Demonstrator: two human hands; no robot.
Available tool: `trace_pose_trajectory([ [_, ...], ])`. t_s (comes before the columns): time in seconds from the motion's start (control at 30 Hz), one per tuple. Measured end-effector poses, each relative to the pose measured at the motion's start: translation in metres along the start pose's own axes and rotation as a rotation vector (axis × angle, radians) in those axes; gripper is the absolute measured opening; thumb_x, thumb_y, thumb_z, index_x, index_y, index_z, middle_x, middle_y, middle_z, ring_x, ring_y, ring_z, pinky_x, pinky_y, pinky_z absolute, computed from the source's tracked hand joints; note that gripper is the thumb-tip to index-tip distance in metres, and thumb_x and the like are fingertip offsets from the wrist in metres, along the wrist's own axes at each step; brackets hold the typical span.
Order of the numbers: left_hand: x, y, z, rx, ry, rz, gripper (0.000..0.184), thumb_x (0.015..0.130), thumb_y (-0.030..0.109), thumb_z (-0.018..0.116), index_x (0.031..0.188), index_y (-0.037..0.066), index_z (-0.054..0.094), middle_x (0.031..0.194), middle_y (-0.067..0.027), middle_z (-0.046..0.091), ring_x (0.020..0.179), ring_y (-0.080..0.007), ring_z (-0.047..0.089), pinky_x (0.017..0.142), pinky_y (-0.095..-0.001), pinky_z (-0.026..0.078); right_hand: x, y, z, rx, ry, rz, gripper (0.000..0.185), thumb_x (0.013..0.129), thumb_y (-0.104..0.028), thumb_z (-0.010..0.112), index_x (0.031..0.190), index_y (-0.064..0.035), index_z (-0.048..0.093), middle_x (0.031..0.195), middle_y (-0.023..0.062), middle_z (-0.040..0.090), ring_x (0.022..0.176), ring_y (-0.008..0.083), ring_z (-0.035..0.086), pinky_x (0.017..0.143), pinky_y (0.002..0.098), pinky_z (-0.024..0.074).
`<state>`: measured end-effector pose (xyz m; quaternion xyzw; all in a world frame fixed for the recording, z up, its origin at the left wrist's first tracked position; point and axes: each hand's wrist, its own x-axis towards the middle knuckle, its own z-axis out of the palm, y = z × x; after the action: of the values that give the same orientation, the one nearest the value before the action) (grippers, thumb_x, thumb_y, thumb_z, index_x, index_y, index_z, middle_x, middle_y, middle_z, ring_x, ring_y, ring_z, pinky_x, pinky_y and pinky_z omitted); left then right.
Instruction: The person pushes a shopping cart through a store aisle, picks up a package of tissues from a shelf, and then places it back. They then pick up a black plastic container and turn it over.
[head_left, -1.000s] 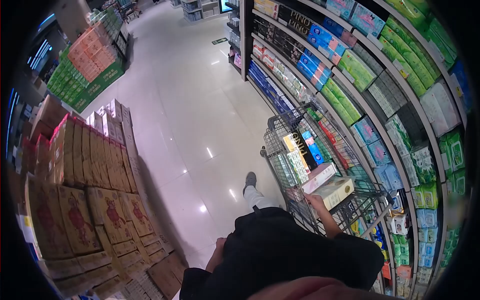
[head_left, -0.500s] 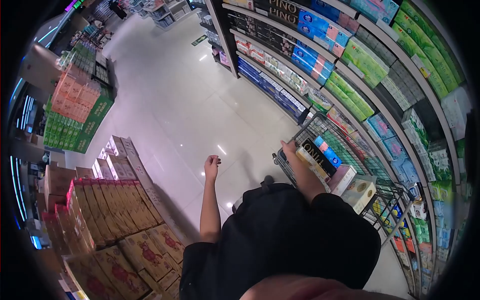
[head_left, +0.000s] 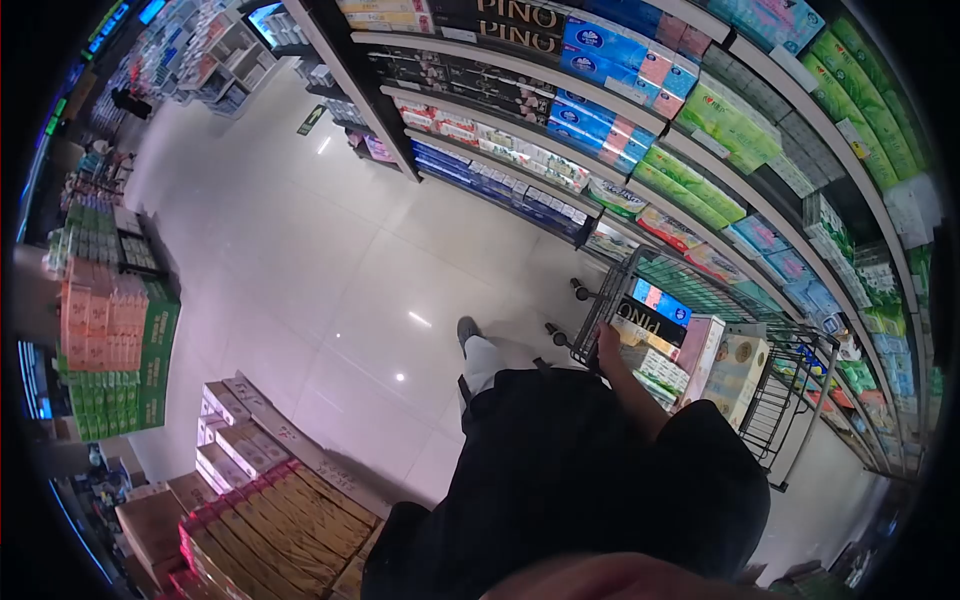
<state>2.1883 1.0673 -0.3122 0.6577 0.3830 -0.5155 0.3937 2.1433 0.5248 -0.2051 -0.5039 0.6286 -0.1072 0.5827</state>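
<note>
My right hand (head_left: 608,348) is closed on the near side rim of a wire shopping cart (head_left: 690,270). Inside the cart lie a black PINO pack (head_left: 650,320), a blue pack (head_left: 662,300), a pink-and-white box (head_left: 702,345) and a cream box (head_left: 738,372), with green-and-white packs (head_left: 660,372) close to my forearm. The cart's wheels show on the floor at its left. My left hand is out of sight; only the black sleeve shows on that side.
Shelves of tissue packs (head_left: 690,185) curve along the right behind the cart. Stacked cartons (head_left: 280,520) stand at the lower left, and a green-based display (head_left: 155,350) is farther left. A grey shoe (head_left: 467,330) is on the tiled floor (head_left: 300,260).
The view has turned, so shelves and cartons shift left. My left hand, raised half a second ago, has dropped from view. My right hand has stayed on the cart, whose wheels now show.
</note>
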Motion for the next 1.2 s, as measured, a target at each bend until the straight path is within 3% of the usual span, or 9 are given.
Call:
trace_pose_trajectory([
  [0.17, 0.037, 0.112, -0.019, 0.062, -0.158, -0.038, 0.017, 0.077, 0.019, 0.055, 0.085, 0.005, 0.060, 0.077, -0.0124, 0.063, 0.069, -0.0240, 0.062, 0.057, -0.0405, 0.045, -0.010, 0.012, 0.010, -0.049, 0.189, -0.088, 0.030, 0.088, -0.033, 0.055, 0.078, -0.0052, 0.057, 0.064, 0.0041, 0.055, 0.056, 0.0138, 0.054, 0.056, 0.0298, 0.0423],
  [0.2, 0.038, 0.156, -0.059, 0.095, -0.185, -0.043, 0.017, 0.077, 0.019, 0.055, 0.085, 0.005, 0.060, 0.077, -0.0124, 0.063, 0.069, -0.0240, 0.062, 0.057, -0.0405, 0.045, -0.007, 0.016, 0.011, 0.016, 0.191, -0.037, 0.031, 0.086, -0.034, 0.057, 0.088, -0.0028, 0.056, 0.075, 0.0098, 0.059, 0.068, 0.0201, 0.059, 0.064, 0.0348, 0.0453],
  [0.3, 0.032, 0.358, -0.061, 0.381, 0.090, 0.385, 0.024, 0.075, 0.017, 0.053, 0.091, 0.001, 0.059, 0.069, -0.0108, 0.062, 0.056, -0.0194, 0.061, 0.044, -0.0306, 0.043, -0.046, -0.036, 0.031, -0.291, 0.411, 0.051, 0.039, 0.083, -0.038, 0.060, 0.097, -0.0025, 0.056, 0.079, 0.0121, 0.061, 0.072, 0.0252, 0.061, 0.069, 0.0390, 0.0455],
  [0.4, 0.031, 0.515, -0.058, 0.447, 0.076, 0.624, 0.018, 0.077, 0.015, 0.051, 0.087, 0.002, 0.057, 0.069, -0.0074, 0.059, 0.055, -0.0155, 0.057, 0.043, -0.0266, 0.037, -0.045, -0.016, 0.037, -0.441, 0.480, -0.011, 0.052, 0.080, -0.035, 0.061, 0.119, -0.0058, 0.045, 0.105, 0.0236, 0.060, 0.101, 0.0432, 0.055, 0.088, 0.0513, 0.0405],
  [0.6, 0.020, 0.684, 0.066, 0.553, 0.005, 0.739, 0.021, 0.080, 0.015, 0.049, 0.093, 0.003, 0.059, 0.073, -0.0068, 0.061, 0.056, -0.0149, 0.057, 0.043, -0.0259, 0.036, -0.050, -0.022, 0.043, -0.481, 0.642, 0.152, 0.044, 0.077, -0.041, 0.061, 0.100, -0.0027, 0.058, 0.089, 0.0209, 0.064, 0.092, 0.0389, 0.060, 0.081, 0.0465, 0.0460],
  [0.8, 0.000, 0.611, 0.272, 0.838, -0.551, 0.741, 0.019, 0.084, 0.022, 0.055, 0.098, 0.009, 0.058, 0.077, -0.0067, 0.063, 0.061, -0.0173, 0.062, 0.048, -0.0286, 0.043, -0.044, -0.034, 0.040, -0.341, 0.525, 0.327, 0.041, 0.075, -0.036, 0.056, 0.101, -0.0058, 0.065, 0.097, 0.0222, 0.064, 0.097, 0.0361, 0.061, 0.085, 0.0436, 0.0471],
  [1.0, -0.095, 0.485, 0.392, 2.019, -1.126, 0.953, 0.021, 0.084, 0.017, 0.056, 0.100, 0.004, 0.059, 0.082, -0.0069, 0.064, 0.076, -0.0171, 0.064, 0.059, -0.0293, 0.047, -0.038, -0.049, 0.037, -0.329, 0.473, 0.406, 0.043, 0.073, -0.033, 0.051, 0.105, -0.0085, 0.065, 0.103, 0.0210, 0.063, 0.099, 0.0335, 0.061, 0.087, 0.0421, 0.0476],
  [1.07, -0.115, 0.470, 0.417, 1.619, -1.058, 0.512, 0.017, 0.081, 0.009, 0.057, 0.097, 0.003, 0.059, 0.083, -0.0074, 0.063, 0.078, -0.0172, 0.064, 0.061, -0.0287, 0.048, -0.043, -0.060, 0.036, -0.285, 0.469, 0.435, 0.040, 0.076, -0.030, 0.049, 0.106, -0.0090, 0.065, 0.110, 0.0186, 0.062, 0.105, 0.0332, 0.059, 0.090, 0.0412, 0.0462],
  [1.2, -0.084, 0.494, 0.498, 1.456, -1.264, 1.483, 0.024, 0.077, 0.007, 0.061, 0.101, 0.002, 0.058, 0.088, -0.0141, 0.063, 0.072, -0.0241, 0.063, 0.066, -0.0331, 0.050, -0.054, -0.070, 0.032, -0.298, 0.464, 0.464, 0.041, 0.075, -0.030, 0.050, 0.105, -0.0076, 0.065, 0.107, 0.0180, 0.063, 0.102, 0.0307, 0.061, 0.087, 0.0404, 0.0482],
])
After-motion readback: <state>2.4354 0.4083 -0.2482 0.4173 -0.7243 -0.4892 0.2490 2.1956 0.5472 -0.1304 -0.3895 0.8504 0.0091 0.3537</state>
